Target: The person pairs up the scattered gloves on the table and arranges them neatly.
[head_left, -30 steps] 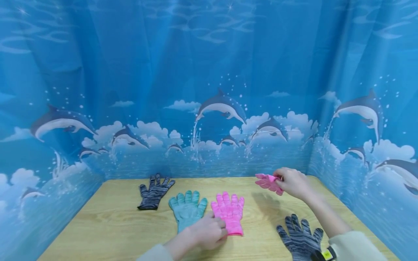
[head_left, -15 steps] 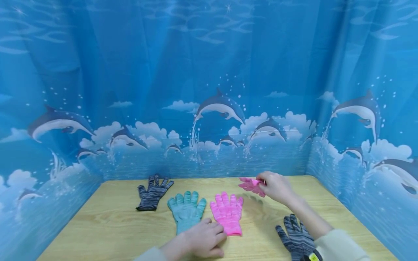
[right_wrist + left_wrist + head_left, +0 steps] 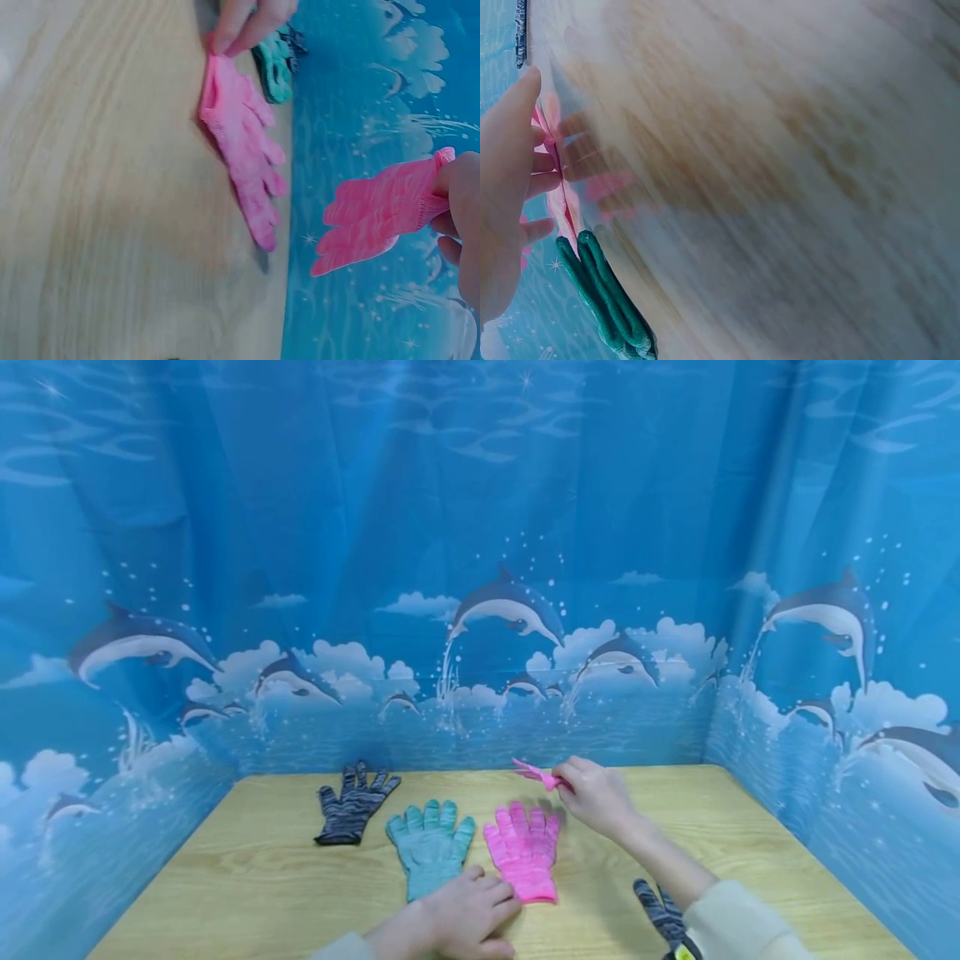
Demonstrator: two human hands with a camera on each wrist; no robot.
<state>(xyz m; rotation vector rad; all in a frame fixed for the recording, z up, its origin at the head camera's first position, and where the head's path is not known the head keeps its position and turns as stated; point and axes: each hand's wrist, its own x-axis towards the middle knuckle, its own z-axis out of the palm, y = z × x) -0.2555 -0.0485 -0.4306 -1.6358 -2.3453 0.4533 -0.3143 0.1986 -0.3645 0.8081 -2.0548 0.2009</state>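
My right hand (image 3: 596, 795) pinches a pink knitted glove (image 3: 379, 208) by its cuff, above the far part of the table. Its fingers point left in the head view, where it shows edge-on. A second pink glove (image 3: 522, 852) lies flat on the table, fingers pointing away. At that glove's cuff rest the fingertips of my left hand (image 3: 468, 910), which also covers the near end of a green glove (image 3: 430, 847). The left wrist view has the left thumb and fingers spread apart.
A grey-black striped glove (image 3: 348, 806) lies at the back left of the wooden table (image 3: 247, 877). Another striped glove (image 3: 660, 914) at the front right is mostly hidden under the right forearm. A blue dolphin-print curtain (image 3: 420, 527) surrounds the table's back and sides.
My right hand has moved left with the held pink glove, from over the right side to behind the flat pink glove. The left hand stays almost in place at the cuff.
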